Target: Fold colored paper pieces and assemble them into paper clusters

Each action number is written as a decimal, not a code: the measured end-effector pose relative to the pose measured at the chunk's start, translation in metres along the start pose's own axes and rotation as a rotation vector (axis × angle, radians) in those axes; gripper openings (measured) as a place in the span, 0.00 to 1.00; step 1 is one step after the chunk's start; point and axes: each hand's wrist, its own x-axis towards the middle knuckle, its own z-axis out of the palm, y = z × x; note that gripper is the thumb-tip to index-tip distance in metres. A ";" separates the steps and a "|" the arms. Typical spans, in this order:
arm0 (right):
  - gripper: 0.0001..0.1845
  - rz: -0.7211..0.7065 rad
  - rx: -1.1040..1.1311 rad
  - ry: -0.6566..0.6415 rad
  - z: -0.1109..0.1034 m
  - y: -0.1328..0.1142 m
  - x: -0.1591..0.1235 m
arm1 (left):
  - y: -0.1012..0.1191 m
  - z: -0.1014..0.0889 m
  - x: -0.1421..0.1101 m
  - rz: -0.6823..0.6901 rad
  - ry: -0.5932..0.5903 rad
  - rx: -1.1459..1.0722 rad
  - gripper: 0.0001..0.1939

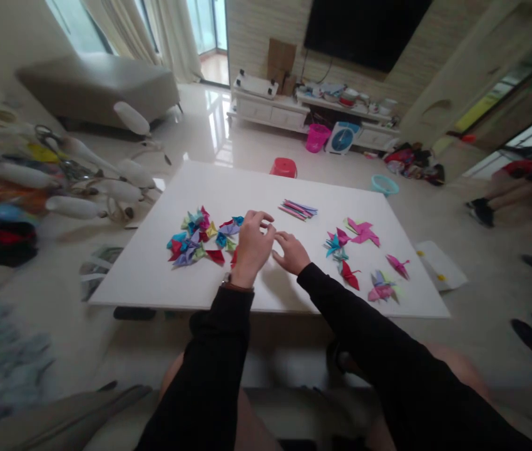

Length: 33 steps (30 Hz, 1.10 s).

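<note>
My left hand (pixel 253 245) is over the middle of the white table (pixel 242 188), its fingers curled and closed. Its fingertips meet those of my right hand (pixel 293 253), which is closed in a pinch. Whatever lies between them is hidden or too small to make out. Just left of my left hand is a heap of colourful folded paper cranes (pixel 195 241). Beyond my right hand lies a bundle of thin pink and purple folded paper strips (pixel 298 210). Off to the right are a red paper crane (pixel 349 275), a pink paper crane (pixel 397 266) and a pink paper pinwheel (pixel 364 233).
Behind the table stand a red stool or bucket (pixel 283 167) and a light blue basin (pixel 385 185). A lamp with white shades (pixel 101 169) is close to the left edge. A white chair or board (pixel 442 266) adjoins the right edge. Another person's legs (pixel 505 188) show at right.
</note>
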 end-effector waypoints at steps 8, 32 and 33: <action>0.23 0.851 -0.029 0.263 -0.152 0.169 -0.177 | 0.006 0.009 -0.004 0.016 -0.009 0.001 0.09; 0.22 0.617 -0.186 0.002 -0.076 0.160 -0.130 | 0.009 0.020 -0.002 0.008 -0.054 0.029 0.09; 0.19 0.608 -0.183 0.013 -0.077 0.156 -0.129 | 0.009 0.018 -0.002 0.006 -0.051 0.024 0.09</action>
